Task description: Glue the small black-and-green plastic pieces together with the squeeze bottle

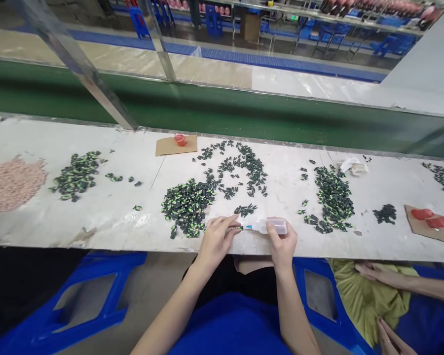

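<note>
Glue bottle (270, 226) meets a small green piece (240, 228).
Right hand (283, 242) grips the bottle; left hand (217, 239) pinches the piece steady at its nozzle.

Translucent plastic bottle (272, 226), matt worktop (107, 217)

Left hand (216, 240) pinching small green-black piece (240, 228), right hand (282, 241) gripping glue bottle (270, 226).

co-worker's hands (377, 273) cut off at right, small part (240, 228) indistinct
</note>
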`<state>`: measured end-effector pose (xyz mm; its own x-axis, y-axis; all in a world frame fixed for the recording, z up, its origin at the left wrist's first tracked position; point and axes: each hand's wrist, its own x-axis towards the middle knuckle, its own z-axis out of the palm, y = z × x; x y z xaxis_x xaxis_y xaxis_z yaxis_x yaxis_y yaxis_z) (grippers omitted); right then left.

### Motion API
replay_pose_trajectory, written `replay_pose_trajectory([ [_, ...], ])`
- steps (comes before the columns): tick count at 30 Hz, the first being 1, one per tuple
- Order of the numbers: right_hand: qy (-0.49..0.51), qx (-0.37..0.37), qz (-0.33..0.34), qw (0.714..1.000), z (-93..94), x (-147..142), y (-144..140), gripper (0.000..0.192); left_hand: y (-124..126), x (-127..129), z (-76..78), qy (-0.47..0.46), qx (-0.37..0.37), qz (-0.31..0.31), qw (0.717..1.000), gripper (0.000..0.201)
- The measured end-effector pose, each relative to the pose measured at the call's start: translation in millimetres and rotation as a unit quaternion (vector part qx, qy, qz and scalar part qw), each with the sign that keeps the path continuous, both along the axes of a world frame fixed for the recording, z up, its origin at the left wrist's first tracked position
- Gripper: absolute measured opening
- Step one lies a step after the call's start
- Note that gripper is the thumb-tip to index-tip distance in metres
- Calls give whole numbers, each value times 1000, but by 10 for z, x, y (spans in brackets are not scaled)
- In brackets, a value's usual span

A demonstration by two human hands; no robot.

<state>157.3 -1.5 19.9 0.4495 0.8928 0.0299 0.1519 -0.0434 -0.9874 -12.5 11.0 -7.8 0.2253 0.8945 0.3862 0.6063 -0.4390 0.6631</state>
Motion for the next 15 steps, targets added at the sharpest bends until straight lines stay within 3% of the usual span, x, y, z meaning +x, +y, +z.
replay_pose_trajectory([
  [15, -25, -37, 1, 999, -26, -31, 14, 28, -10, -13, -9, 11, 0, 15, 1000, 34],
])
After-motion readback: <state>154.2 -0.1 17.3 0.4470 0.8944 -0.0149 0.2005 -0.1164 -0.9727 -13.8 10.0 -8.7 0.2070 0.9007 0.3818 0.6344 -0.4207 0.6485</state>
